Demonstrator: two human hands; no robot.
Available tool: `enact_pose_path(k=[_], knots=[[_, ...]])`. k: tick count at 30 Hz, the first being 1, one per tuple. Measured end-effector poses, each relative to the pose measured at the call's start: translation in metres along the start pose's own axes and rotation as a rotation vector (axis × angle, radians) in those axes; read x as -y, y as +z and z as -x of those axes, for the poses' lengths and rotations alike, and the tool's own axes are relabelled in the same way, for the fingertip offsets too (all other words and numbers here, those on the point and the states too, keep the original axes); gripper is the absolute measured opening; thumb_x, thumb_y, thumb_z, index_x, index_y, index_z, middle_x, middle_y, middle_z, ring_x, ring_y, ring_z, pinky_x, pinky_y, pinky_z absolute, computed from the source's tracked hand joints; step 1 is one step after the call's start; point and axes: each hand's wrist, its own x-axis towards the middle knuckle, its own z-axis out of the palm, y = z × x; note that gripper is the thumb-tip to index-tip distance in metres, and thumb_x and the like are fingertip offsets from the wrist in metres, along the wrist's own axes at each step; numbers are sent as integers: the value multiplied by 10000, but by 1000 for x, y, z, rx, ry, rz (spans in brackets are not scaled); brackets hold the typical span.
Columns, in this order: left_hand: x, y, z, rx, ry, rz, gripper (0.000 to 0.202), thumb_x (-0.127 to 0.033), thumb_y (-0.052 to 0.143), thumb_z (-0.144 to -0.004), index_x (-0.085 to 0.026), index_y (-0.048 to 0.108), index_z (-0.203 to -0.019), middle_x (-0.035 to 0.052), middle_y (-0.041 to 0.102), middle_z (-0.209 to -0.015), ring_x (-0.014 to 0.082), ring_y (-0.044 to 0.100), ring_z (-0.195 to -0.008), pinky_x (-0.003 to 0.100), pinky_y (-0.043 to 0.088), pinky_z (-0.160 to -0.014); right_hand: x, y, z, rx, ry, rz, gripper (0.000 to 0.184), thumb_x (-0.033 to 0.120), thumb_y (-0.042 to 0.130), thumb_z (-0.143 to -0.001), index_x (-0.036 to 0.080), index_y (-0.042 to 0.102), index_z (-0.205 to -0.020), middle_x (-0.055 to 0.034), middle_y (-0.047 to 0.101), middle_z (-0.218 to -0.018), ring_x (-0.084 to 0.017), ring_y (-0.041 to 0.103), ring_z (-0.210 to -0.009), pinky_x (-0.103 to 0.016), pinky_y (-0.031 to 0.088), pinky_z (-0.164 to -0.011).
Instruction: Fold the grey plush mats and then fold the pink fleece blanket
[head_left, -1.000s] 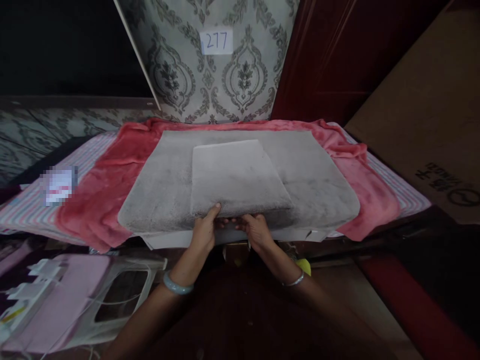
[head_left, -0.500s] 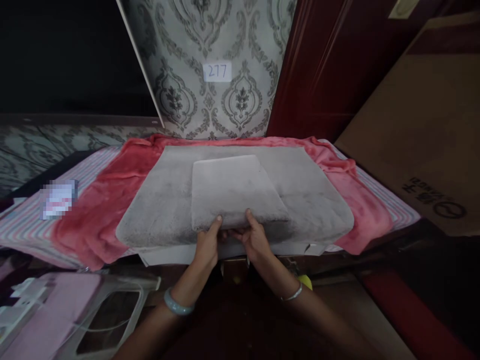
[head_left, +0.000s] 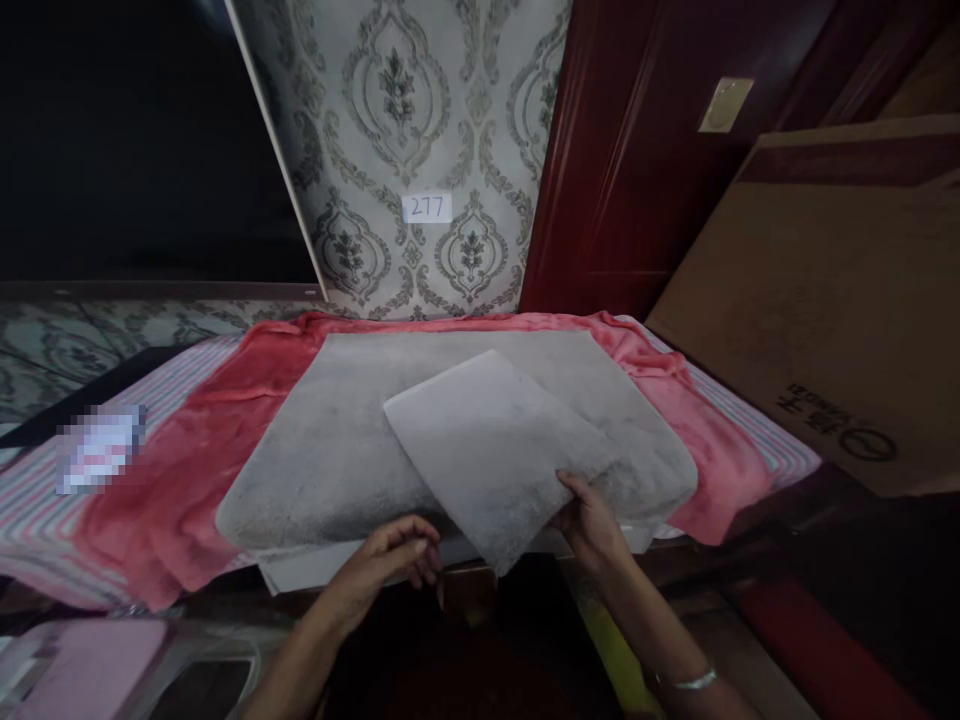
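A flat light grey square, which looks like folded cloth (head_left: pixel 487 440), lies turned at an angle on a larger grey plush mat (head_left: pixel 300 470). One of its corners hangs over the mat's front edge. My right hand (head_left: pixel 596 525) grips the square's right-hand edge, thumb on top and fingers hidden beneath. To the left of the hanging corner is my left hand (head_left: pixel 394 555), holding nothing, with its fingers loosely curled and apart. It sits just before the mat's front edge, clear of the square.
A red blanket (head_left: pixel 180 450) and a striped cloth (head_left: pixel 45 510) lie beneath the mat. A large cardboard box (head_left: pixel 817 310) leans at the right. Behind are a dark screen (head_left: pixel 142 150), patterned wallpaper and a numbered label (head_left: pixel 427 208). A pink-topped object (head_left: pixel 97 665) stands at lower left.
The folded cloth has turned on the mat, so a corner now points toward me. My left hand has let go and moved left; my right hand has shifted right along with the cloth. The view has tilted up.
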Motion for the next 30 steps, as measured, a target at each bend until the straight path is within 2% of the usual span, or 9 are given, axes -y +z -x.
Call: enact_pose_path(k=[6, 10, 14, 18, 21, 23, 25, 28, 30], knots=[[-34, -15, -3, -292, 138, 19, 390, -511, 844, -677, -190, 713, -858, 74, 721, -742, 174, 641, -637, 259, 475, -590, -9, 3, -11, -74, 61, -42, 354, 351, 815, -640, 236, 687, -949, -30, 771, -864, -271, 720, -814, -417, 627, -726], [-44, -15, -3, -355, 129, 35, 431, -509, 864, -635, -187, 714, -879, 69, 725, -766, 163, 643, -643, 239, 471, -577, 10, 23, -16, -2, -82, 20, 359, 307, 838, -584, 225, 697, -903, -24, 780, -910, -255, 715, -838, -388, 604, -802], [-50, -18, -1, -330, 147, -5, 414, -497, 849, -658, -175, 730, -889, 76, 722, -759, 159, 638, -635, 238, 473, -574, 76, 55, -28, 204, -182, 152, 384, 209, 834, -567, 190, 721, -933, -45, 777, -919, -264, 705, -847, -392, 569, -817], [-71, -23, -3, -308, 221, -33, 457, -510, 868, -630, -166, 718, -890, 78, 717, -737, 165, 639, -616, 251, 481, -571, 158, 99, -44, 386, -98, 372, 295, 62, 781, -599, 133, 737, -882, -66, 753, -787, -233, 677, -662, -379, 562, -673], [-95, -24, -10, -299, 293, -58, 548, -536, 871, -627, -168, 690, -992, 90, 727, -790, 189, 662, -643, 273, 492, -575, 208, 131, -42, 501, -11, 563, 288, 5, 746, -634, 123, 748, -897, -66, 742, -733, -218, 671, -605, -351, 560, -595], [-112, -22, -21, -314, 371, -107, 640, -550, 854, -648, -178, 655, -1129, 120, 742, -946, 230, 701, -767, 303, 524, -628, 234, 148, -28, 627, 18, 694, 311, 14, 773, -637, 138, 761, -922, -58, 754, -761, -206, 689, -632, -321, 578, -610], [-128, -20, -39, -357, 480, -184, 763, -553, 836, -658, -200, 585, -1286, 160, 698, -1194, 281, 701, -992, 368, 560, -772, 254, 163, -7, 755, -9, 865, 342, 51, 819, -625, 159, 771, -946, -47, 772, -825, -194, 712, -690, -286, 596, -656], [-150, -17, -67, -421, 648, -313, 976, -536, 838, -624, -233, 438, -1461, 191, 515, -1487, 338, 542, -1328, 490, 473, -1047, 276, 178, 21, 875, -90, 1122, 365, 124, 854, -638, 174, 779, -991, -37, 786, -926, -209, 740, -807, -284, 614, -743], [-161, -12, -77, -388, 735, -382, 1018, -531, 852, -595, -229, 435, -1473, 186, 496, -1510, 360, 446, -1418, 516, 404, -1124, 288, 181, 29, 902, -168, 1234, 344, 171, 858, -666, 191, 782, -1001, -24, 787, -960, -221, 745, -875, -300, 617, -787]])
